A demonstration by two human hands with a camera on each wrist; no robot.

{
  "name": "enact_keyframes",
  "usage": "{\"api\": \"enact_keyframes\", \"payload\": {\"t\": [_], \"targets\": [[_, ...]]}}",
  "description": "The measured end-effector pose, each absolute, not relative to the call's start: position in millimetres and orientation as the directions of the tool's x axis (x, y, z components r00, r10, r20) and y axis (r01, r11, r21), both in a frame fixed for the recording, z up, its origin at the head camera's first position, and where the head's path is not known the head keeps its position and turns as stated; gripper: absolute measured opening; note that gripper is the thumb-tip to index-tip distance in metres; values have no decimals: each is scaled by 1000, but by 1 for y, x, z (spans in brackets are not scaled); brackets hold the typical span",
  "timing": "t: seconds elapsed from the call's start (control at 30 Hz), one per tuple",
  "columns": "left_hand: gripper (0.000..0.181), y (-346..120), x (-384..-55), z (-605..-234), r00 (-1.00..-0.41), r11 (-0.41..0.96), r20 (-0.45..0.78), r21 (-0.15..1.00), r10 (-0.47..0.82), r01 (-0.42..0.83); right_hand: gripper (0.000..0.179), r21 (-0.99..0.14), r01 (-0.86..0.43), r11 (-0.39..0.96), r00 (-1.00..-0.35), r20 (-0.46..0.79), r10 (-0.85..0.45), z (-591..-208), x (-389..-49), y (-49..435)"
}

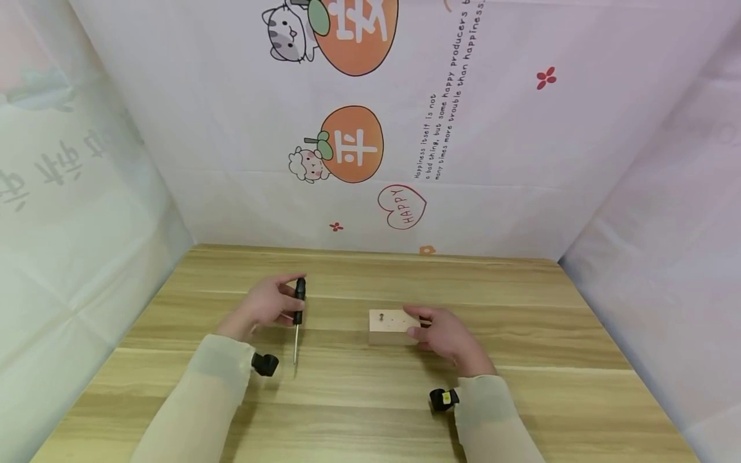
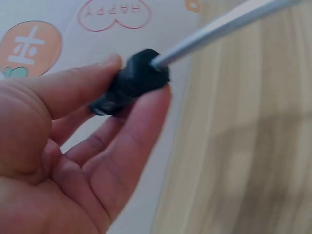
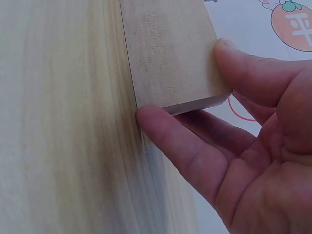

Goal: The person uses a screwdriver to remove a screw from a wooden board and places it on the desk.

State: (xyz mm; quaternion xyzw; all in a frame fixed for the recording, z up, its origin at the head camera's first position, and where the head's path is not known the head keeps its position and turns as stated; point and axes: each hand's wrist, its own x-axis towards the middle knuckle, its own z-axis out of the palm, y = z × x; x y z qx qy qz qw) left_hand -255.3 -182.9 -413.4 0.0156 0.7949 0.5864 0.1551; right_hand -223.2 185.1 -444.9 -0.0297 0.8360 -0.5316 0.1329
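My left hand (image 1: 271, 301) pinches a screwdriver (image 1: 298, 302) by its black handle, between thumb and fingers. The steel shaft (image 2: 219, 34) points down toward the front of the table in the head view. To the right, my right hand (image 1: 444, 333) grips the right end of a pale wooden block (image 1: 379, 337). A small screw (image 1: 381, 316) stands up from the block's top face near its left end, and several small dark holes dot the top beside it. In the right wrist view the thumb lies on one edge of the block (image 3: 170, 58) and a fingertip at its lower corner.
The wood-grain table (image 1: 359, 399) carries both forearms. A white printed cloth (image 1: 486, 212) rises behind its back edge, with more cloth walls at left and right. A small black camera (image 1: 265, 364) sits on the left wrist and another (image 1: 443, 399) on the right.
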Motion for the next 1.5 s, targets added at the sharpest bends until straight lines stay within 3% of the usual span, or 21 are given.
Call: {"api": "enact_keyframes", "payload": {"t": [0.4,0.6,0.77,1.13,1.5], "targets": [[76,-189,-251,-379,-998,0,-49,999,-44,-49,47,-898,98,430,-964,-192,-183,-447,-225,186],[76,-173,-241,-365,-972,-90,48,993,-232,71,46,-892,116,436,-965,-205,-161,-446,-224,184],[74,-154,-233,-354,-937,-122,149,973,-315,196,45,-889,121,442,-968,-204,-146,-444,-223,181],[64,-105,-224,-360,-888,-146,381,893,-257,425,45,-894,118,433,-967,-202,-154,-442,-224,183],[60,-66,-230,-391,-876,-152,427,872,-223,464,45,-886,115,449,-965,-208,-163,-442,-224,183]]}}
